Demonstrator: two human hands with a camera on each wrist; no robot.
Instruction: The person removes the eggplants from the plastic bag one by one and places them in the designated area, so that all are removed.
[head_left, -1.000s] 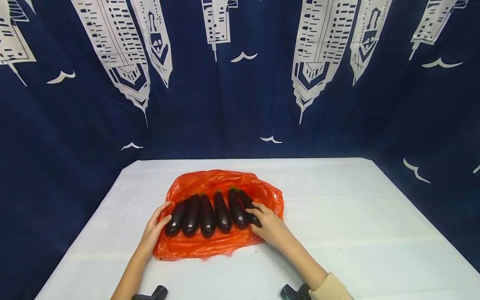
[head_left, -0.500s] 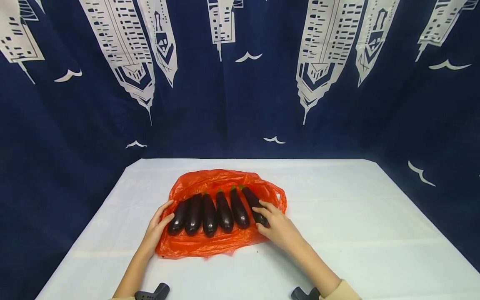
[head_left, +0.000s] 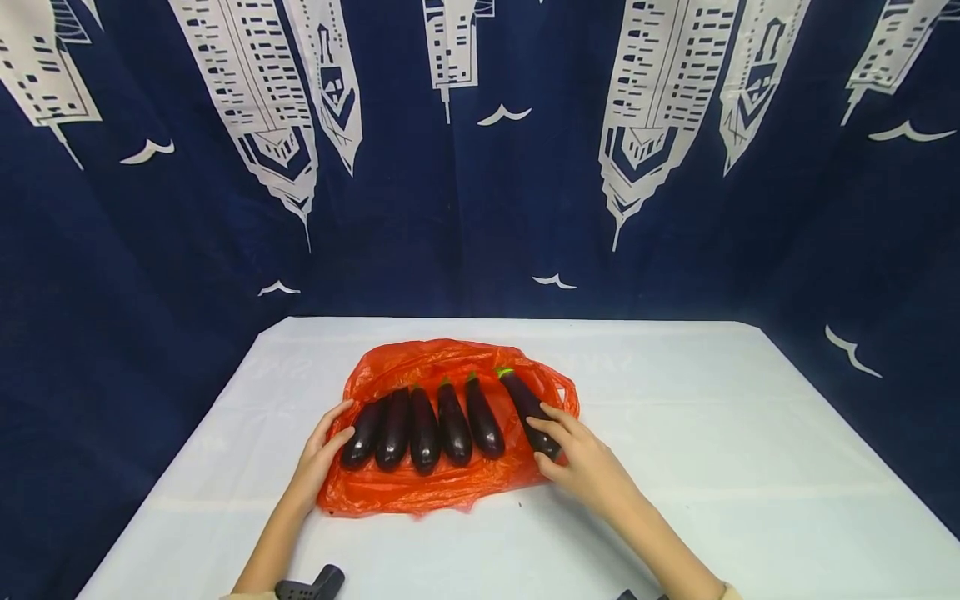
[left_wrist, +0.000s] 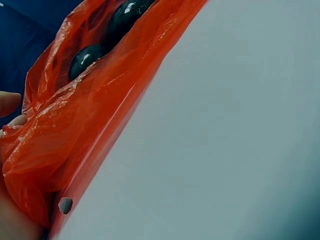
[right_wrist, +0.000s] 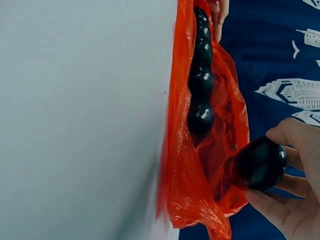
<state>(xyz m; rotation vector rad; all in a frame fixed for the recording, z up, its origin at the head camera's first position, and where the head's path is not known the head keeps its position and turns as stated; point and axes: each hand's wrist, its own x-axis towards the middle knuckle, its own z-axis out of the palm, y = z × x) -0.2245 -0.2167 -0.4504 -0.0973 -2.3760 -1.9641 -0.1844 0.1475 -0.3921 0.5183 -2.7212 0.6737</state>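
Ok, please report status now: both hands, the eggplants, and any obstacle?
Right hand gripping the rightmost eggplant. Left hand at red bag's left edge. Five other eggplants in a row, gap before the rightmost. No obstacle seen.

Your left forearm [head_left: 268, 537] and right forearm [head_left: 654, 533] angle inward, toward the far edge of the surface [head_left: 750, 433]. Your left hand [head_left: 318, 457] lies toward the left edge, thumb [head_left: 339, 443] apart from fingers [head_left: 332, 417]. Your right hand [head_left: 583, 457], closer to the right edge, is curled in a grip.

Fingers [right_wrist: 269, 206] gripping one eggplant [right_wrist: 261, 162], red plastic bag [right_wrist: 186, 195]
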